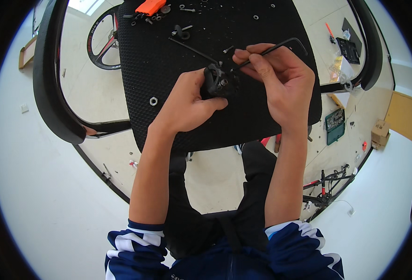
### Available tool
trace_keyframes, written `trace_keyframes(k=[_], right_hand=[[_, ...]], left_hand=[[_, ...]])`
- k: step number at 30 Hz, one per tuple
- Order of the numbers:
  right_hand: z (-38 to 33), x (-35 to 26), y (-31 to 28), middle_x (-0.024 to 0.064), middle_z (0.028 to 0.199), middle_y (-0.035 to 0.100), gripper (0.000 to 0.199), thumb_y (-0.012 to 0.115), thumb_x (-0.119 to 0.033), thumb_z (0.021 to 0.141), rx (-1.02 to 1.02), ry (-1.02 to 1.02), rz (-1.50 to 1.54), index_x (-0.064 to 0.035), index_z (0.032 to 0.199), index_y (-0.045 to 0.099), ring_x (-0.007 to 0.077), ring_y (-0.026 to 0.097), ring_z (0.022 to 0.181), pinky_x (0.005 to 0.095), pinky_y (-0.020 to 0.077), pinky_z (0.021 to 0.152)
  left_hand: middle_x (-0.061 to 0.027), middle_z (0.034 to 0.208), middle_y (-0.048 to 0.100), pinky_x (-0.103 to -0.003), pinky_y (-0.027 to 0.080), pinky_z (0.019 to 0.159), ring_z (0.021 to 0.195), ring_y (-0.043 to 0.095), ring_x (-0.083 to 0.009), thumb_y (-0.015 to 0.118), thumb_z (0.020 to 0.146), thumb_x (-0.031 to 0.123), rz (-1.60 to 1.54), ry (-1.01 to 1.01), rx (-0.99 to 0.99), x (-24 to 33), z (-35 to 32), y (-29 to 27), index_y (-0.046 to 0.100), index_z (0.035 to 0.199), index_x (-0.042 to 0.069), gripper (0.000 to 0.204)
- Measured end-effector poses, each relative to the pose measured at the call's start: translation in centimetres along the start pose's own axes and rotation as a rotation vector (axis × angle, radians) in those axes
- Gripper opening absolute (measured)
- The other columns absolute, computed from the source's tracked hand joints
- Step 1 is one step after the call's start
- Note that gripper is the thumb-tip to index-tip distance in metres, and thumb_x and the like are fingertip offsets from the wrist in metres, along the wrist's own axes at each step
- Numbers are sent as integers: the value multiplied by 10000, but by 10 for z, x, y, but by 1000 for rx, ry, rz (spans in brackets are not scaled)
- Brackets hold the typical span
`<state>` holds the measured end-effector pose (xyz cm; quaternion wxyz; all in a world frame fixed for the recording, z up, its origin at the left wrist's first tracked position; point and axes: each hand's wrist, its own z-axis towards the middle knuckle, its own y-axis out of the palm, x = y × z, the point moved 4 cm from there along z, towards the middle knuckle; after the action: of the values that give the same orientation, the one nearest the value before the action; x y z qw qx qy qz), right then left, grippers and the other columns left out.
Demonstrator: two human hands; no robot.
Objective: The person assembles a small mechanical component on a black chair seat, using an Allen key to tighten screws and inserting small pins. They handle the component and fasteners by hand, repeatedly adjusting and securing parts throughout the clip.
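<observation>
My left hand (189, 100) is closed round a black bicycle stem (214, 80), a clamp-shaped part with a round opening and silver bolts. My right hand (280, 77) pinches a long black hex key (271, 48) between thumb and fingers. Its bent end sticks out to the right, and its other end points at the stem's right side. Whether the tip sits in a bolt head, I cannot tell. A second thin black rod (192, 49) runs along the seat beyond the stem. A small bolt (228, 49) lies just left of my right fingertips.
The black textured chair seat (140, 93) bears a nut (153, 101), an orange piece (150, 6) and several loose bolts and washers. Armrests (52, 93) flank it. On the floor are a wheel (104, 39), a green tool case (335, 126) and a bike frame (327, 184).
</observation>
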<state>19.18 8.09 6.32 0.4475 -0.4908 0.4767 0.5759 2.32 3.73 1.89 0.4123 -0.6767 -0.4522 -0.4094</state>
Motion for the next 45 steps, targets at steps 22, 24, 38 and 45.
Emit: trace_keyframes(k=[22, 24, 38, 45], right_hand=[[10, -1, 2, 114, 888, 754, 90, 694, -14, 908, 111, 70, -69, 52, 966, 714, 160, 730, 814, 258, 583, 731], [9, -12, 8, 91, 808, 746, 93, 755, -38, 862, 169, 153, -179, 48, 876, 721, 119, 702, 730, 245, 559, 674], [-5, 21, 7, 122, 714, 707, 152, 755, 3, 849, 252, 159, -76, 45, 789, 622, 172, 704, 640, 293, 586, 597], [4, -2, -14, 102, 852, 706, 445, 641, -36, 942, 222, 101, 18, -35, 1348, 459, 168, 708, 775, 302, 583, 698]], left_hand=[[-18, 766, 609, -277, 479, 678, 718, 588, -118, 705, 672, 15, -205, 68, 5, 13, 10, -5, 637, 941, 15, 278], [-56, 772, 631, -312, 502, 669, 724, 613, -152, 716, 620, 68, -10, 101, 17, 25, 1, -14, 660, 911, -3, 305], [-218, 823, 616, -442, 486, 688, 792, 604, -438, 689, 704, 139, 279, 303, 264, 13, -22, 6, 591, 967, -18, 322], [-187, 810, 640, -392, 517, 725, 756, 646, -323, 695, 692, 119, 101, 325, 227, 39, -14, -2, 621, 939, -10, 288]])
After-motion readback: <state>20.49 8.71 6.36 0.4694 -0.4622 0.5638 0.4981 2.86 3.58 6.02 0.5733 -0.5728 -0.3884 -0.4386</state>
